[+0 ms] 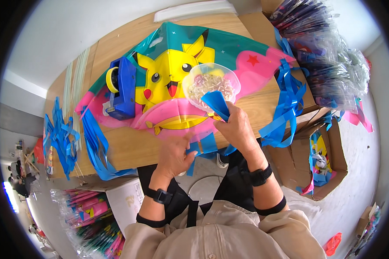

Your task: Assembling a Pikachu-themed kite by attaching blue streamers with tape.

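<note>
The single view comes from a fisheye camera worn on the person's head, looking steeply down over the wooden table (129,149). The table fills the upper middle of the picture, close below the lens; its edges bend toward the dark round rim. The person's forearms enter from the lower edge, on the near side of the table.
</note>
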### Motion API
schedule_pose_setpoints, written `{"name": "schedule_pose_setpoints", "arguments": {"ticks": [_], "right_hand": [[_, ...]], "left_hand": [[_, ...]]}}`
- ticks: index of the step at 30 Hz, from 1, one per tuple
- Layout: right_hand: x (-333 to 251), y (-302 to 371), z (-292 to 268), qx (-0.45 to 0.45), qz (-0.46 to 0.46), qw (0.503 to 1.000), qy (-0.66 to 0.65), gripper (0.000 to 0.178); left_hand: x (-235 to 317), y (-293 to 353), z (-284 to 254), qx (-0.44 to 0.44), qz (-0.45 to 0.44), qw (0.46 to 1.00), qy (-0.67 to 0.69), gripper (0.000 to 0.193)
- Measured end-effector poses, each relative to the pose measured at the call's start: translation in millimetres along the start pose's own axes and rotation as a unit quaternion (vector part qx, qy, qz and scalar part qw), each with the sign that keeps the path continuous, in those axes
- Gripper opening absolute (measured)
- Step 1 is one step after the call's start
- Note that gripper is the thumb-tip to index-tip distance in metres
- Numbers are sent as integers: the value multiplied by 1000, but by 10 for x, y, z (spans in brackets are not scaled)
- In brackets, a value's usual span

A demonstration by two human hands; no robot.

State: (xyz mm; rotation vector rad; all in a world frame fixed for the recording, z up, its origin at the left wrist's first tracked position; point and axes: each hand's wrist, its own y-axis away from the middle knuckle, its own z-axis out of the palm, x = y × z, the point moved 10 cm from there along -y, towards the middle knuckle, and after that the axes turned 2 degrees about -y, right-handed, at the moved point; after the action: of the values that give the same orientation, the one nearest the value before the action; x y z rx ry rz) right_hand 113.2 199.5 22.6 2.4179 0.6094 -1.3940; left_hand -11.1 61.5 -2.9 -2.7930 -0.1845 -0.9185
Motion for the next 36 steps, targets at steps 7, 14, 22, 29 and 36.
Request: {"name": "schedule_pose_setpoints", "arguments": {"ticks": [7,14,22,29,36], "right_hand": [[-176,367,123,12,-42,999,-20,26],[-264,844,805,-20,-94,994,47,34],[-36,939,1195,-144,102,900,-398,13],[193,1011,1250,-121,161,875,-439,14],[231,1111,1291,-127,195,873,-429,15]], "left_hand": [[-33,79,-130,96,-28,986,132,32],[-24,351,-88,207,-168,907,325,10],[-339,441,-80,93,-247,865,427,19],[-1331,663,-1484,462,-204,841,196,17],[-2019,43,-1873,116,-318,863,-374,47]]}}
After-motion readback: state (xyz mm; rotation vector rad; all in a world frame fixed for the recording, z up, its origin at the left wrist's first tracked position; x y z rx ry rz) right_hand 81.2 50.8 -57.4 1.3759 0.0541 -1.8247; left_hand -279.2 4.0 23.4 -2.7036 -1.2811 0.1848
